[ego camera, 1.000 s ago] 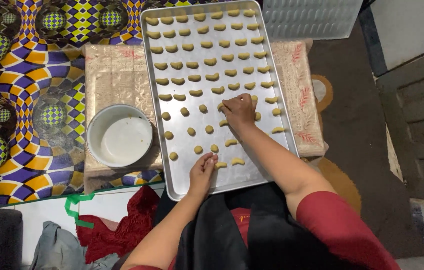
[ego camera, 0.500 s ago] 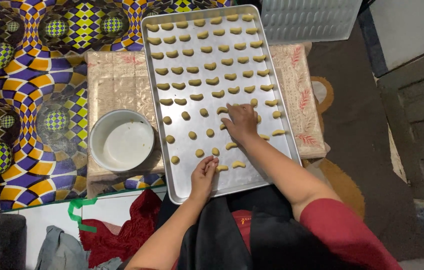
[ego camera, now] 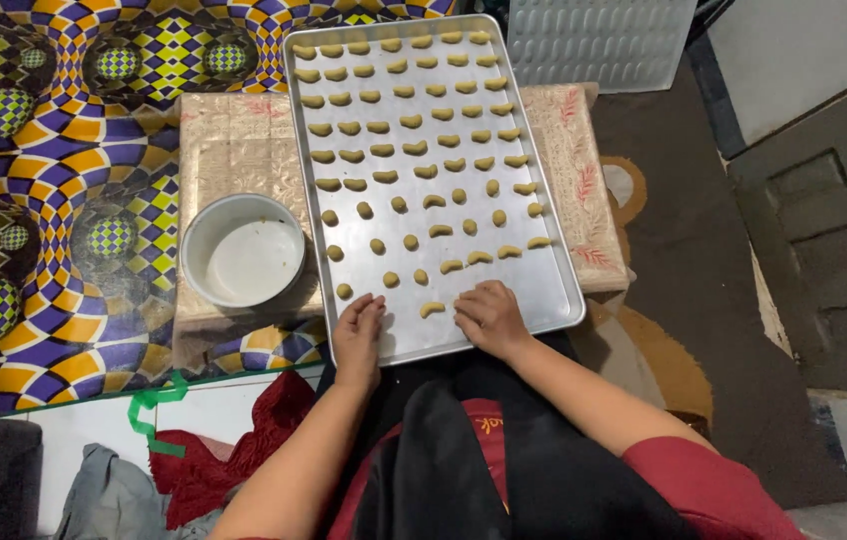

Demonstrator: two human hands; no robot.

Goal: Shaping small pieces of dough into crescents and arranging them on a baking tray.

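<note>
- Now, our left hand (ego camera: 359,330) lies flat on the near edge of the tray (ego camera: 544,290), fingers spread and pointing away from us — it grips nothing.
- Our right hand (ego camera: 490,316) rests on the tray's near edge too, fingers curled loosely downward; whether anything sits under the fingertips we cannot tell.
- Between the two hands lies one curved dough piece (ego camera: 432,309), just beside the right hand and apart from the left.
- The tray is metal and rectangular, its long side running away from us; it sits on a low stand (ego camera: 234,150) covered with a pale patterned cloth.
- The far rows (ego camera: 399,95) hold crescent-shaped dough, closely spaced; nearer to us the left columns hold small round balls (ego camera: 378,246) — the right columns hold crescents.
- A white round bowl (ego camera: 244,252) stands on the stand just left of the tray, touching or nearly touching its rim.
- The floor mat (ego camera: 54,180) at left shows a purple, yellow and orange swirl pattern.
- A red cloth (ego camera: 224,460) lies near our left forearm.
</note>
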